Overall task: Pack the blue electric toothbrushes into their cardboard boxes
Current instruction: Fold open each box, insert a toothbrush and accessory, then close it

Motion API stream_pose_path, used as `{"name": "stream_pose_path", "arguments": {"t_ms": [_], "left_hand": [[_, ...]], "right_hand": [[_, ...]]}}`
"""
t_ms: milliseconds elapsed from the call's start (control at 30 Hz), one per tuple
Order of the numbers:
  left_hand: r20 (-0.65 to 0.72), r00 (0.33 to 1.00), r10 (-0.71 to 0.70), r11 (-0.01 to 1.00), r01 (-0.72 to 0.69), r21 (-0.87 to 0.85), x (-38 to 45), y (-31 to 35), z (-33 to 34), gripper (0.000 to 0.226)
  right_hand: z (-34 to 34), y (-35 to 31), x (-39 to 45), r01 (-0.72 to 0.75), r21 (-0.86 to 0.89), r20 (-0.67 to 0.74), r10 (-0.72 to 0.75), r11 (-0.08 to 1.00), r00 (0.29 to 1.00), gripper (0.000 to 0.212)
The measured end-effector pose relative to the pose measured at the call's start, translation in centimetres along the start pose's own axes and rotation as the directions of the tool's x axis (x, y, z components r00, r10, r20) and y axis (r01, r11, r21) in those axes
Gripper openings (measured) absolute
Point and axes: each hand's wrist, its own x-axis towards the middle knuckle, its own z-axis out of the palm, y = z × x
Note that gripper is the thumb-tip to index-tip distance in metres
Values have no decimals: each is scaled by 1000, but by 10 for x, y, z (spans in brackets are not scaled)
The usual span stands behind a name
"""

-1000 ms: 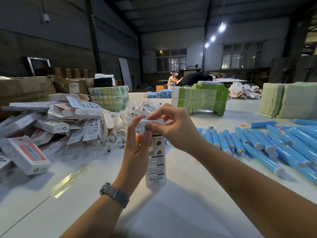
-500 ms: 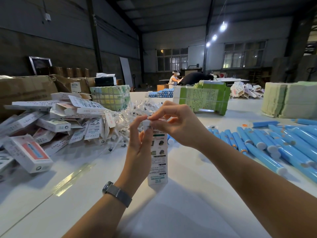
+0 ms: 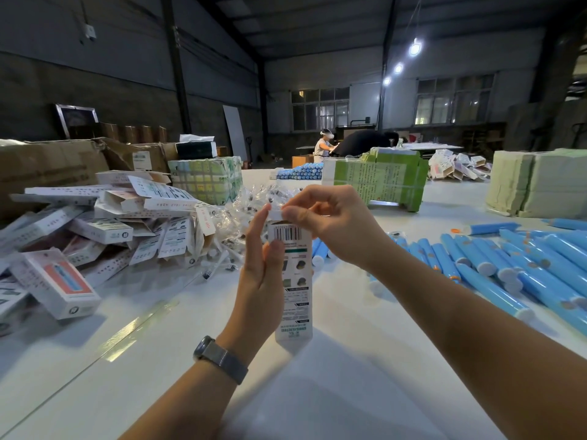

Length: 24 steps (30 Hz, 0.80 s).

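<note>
A person closes the top flap of an upright toothbrush box at a white table in a dim warehouse.

The white table (image 3: pixel 317 392) fills the foreground under a dark metal roof with three hanging lamps (image 3: pixel 414 48). A heap of printed cardboard boxes (image 3: pixel 104 230) covers its left side, and blue electric toothbrushes (image 3: pixel 495 268) lie in rows on the right, the nearest ones cut off by the frame edge. The box (image 3: pixel 293 300) stands on end at the centre. The left hand (image 3: pixel 263 274) holds its side, fingers straight up along it and thumb across the front; the right hand (image 3: pixel 330 223) pinches the top flap between thumb and forefinger. Since a second ago the box has shifted slightly rightward and the flap sits lower. Whether a toothbrush is inside cannot be seen, and the small print is unreadable.
</note>
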Motion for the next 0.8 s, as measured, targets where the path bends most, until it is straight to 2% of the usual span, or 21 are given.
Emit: {"name": "stream_pose_path", "arguments": {"t_ms": [300, 433, 633, 800], "left_hand": [[9, 1000, 4, 999, -4, 36, -1, 1, -1, 39], [0, 1000, 12, 1000, -12, 15, -1, 0, 0, 29], [-2, 999, 41, 999, -41, -2, 0, -3, -1, 24], [-5, 999, 43, 999, -43, -12, -1, -2, 0, 28]], "right_hand": [[-3, -1, 1, -57, 91, 49, 53, 994, 997, 14], [-4, 4, -2, -68, 127, 58, 61, 990, 996, 10], [-8, 8, -6, 10, 86, 141, -22, 996, 990, 20], [-7, 12, -7, 11, 88, 158, -25, 996, 987, 24]]}}
